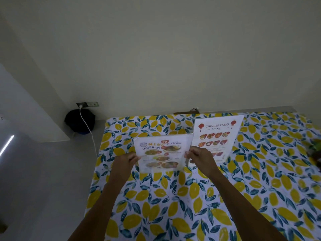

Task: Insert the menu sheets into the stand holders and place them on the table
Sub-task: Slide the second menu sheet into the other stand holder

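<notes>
The fingers of the left hand (127,160) pinch the left edge of a clear stand holder (164,153), and the fingers of the right hand (199,156) pinch its right edge. Inside the holder is a menu sheet (161,150) with food pictures (the orange word on it says MENU). The holder is over the table (173,197), which has a cloth with yellow lemons and blue leaves. I cannot tell if it touches the cloth. Just beside it, behind the right hand, a Chinese food menu (218,134) stands upright in its own holder.
</notes>
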`<state>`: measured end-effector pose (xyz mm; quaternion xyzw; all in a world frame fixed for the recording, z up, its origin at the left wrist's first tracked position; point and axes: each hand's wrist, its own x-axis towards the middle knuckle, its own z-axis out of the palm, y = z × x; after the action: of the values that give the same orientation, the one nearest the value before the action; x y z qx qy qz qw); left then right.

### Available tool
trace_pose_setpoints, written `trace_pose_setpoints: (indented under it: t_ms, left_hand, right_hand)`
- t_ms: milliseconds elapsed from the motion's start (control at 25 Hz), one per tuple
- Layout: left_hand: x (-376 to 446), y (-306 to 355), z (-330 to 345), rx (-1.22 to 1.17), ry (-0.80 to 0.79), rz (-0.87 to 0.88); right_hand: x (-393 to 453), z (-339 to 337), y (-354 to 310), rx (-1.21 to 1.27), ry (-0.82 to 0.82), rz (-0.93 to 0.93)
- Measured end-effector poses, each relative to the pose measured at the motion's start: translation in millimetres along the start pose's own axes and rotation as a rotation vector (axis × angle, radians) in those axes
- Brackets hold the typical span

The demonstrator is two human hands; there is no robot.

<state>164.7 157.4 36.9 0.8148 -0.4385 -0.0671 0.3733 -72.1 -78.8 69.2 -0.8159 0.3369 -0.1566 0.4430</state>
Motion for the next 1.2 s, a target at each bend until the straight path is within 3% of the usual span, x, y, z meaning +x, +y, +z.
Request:
trace_pose_setpoints:
  t_ms: [160, 560, 1200]
  left_hand:
    - [12, -5, 6, 0.020, -0.012, -0.027]
    - [24, -1, 15, 0.047, -0.021, -0.128]
    - [38, 13, 14, 0.188, -0.068, -0.273]
  right_hand:
    - [21, 3, 5, -0.149, 0.028, -0.040]
    - [27, 17, 8, -0.138, 0.249, -0.039]
    - [41, 29, 10, -0.251, 0.279, 0.027]
